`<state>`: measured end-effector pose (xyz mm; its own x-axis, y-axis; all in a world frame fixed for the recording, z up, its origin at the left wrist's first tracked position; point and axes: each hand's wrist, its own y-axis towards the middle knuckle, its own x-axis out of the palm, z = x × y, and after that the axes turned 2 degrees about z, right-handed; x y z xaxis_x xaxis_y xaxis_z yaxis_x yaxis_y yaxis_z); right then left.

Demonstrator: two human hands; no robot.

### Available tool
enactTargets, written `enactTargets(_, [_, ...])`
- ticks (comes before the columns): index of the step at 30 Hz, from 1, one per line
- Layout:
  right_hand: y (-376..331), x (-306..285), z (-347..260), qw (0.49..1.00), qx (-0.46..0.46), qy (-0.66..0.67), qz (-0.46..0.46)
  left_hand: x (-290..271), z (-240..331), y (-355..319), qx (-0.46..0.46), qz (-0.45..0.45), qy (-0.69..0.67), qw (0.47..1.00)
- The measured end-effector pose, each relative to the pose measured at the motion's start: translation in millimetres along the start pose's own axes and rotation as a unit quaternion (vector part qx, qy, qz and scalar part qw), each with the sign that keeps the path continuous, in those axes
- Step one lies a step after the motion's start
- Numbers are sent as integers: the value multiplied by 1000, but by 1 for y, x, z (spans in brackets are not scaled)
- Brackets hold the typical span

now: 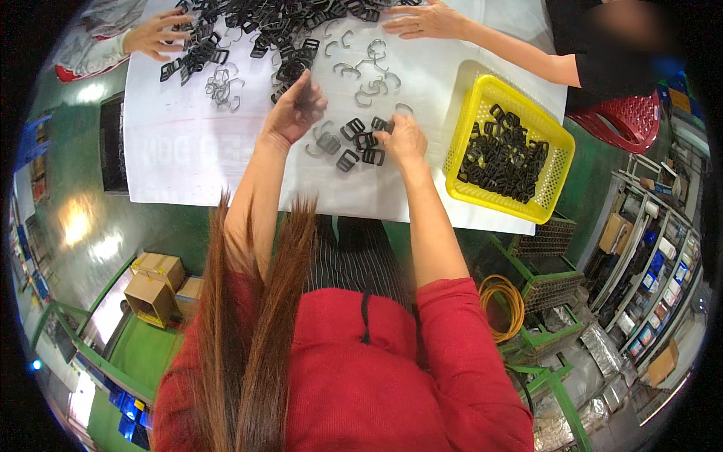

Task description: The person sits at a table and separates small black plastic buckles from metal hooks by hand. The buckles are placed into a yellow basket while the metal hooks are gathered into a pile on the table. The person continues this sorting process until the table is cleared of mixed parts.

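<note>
Along the black buckle heap (271,21), the left hand (292,113) curls, its grip hidden, while the small buckle cluster (366,142), best handled singly with light fingertips, lies at the right hand (406,140), whose bent fingers' hold I cannot tell.

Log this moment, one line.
left hand: at large black buckle pile, grip unclear | right hand: at small buckle cluster, grip unclear | yellow basket: right side, holding black buckles
</note>
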<state>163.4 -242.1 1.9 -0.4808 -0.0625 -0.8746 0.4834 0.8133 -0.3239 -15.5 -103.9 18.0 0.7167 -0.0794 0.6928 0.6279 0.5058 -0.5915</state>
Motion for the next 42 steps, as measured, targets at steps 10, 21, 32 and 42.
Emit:
enactTargets(10, [7, -50, 38, 962, -1, 232, -143, 19, -52, -6, 126, 106, 739, 653])
enactTargets(21, [-14, -17, 15, 988, 79, -11, -134, 18, -54, -8, 155, 69, 835, 524])
enactTargets(32, [-67, -122, 70, 985, 136, 22, 102, 57, -37, 2, 64, 5, 752, 656])
enactTargets(42, [-71, -185, 164, 966, 140, -102, 192, 226, -144, 6, 344, -81, 587, 728])
